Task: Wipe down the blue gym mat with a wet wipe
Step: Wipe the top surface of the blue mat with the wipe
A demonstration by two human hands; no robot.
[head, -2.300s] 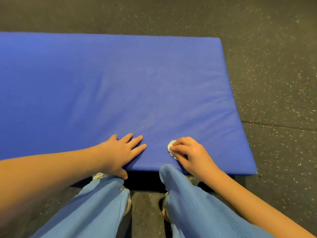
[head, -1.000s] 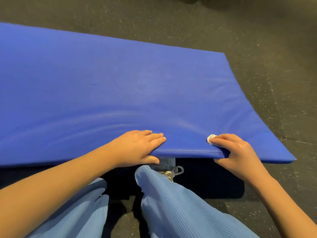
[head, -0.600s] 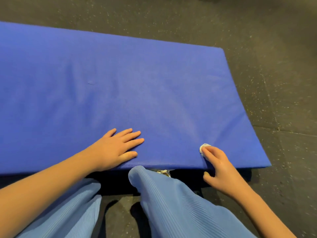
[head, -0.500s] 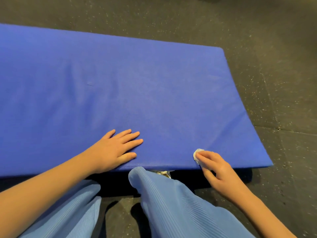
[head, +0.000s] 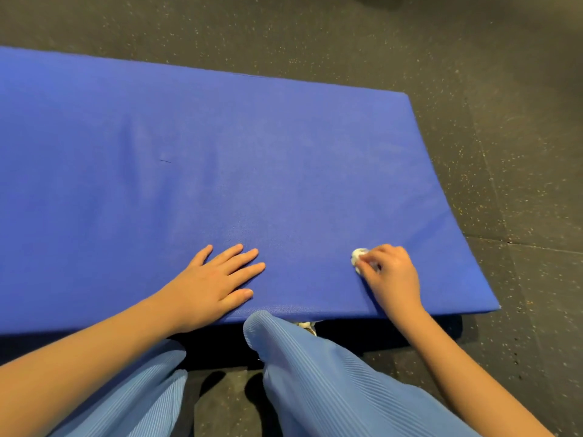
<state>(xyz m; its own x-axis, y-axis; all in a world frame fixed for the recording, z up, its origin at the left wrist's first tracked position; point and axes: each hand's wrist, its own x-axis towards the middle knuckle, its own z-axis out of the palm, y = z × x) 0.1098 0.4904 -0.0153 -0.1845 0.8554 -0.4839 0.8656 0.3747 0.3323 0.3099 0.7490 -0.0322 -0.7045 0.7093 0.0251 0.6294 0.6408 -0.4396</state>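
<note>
1. While the blue gym mat (head: 220, 152) lay flat on the dark speckled floor (head: 504, 152), its near edge sat just in front of the person's knees in light blue ribbed trousers (head: 331, 389) — close enough, I judged, for both arms to reach the surface without stretching.
2. The left hand (head: 217, 279) rested palm-down on the mat beside that edge, its fingers (head: 243, 257) straight and slightly spread, gripping nothing. It was probably there to pin the mat and prop the body.
3. The right hand (head: 391, 275) was further right, toward the near right corner, with its fingers curled round a small bunched wet wipe (head: 359, 254). The white tip of the wipe showed past the fingertips and touched the mat.
4. Bunching the wipe likely gave a firm pad to press with — though it would cover little surface per stroke.
5. Wiping seemed to be at the near-right part. Whether the far and left stretches had been cleaned could not be told, as no wet sheen showed.
</note>
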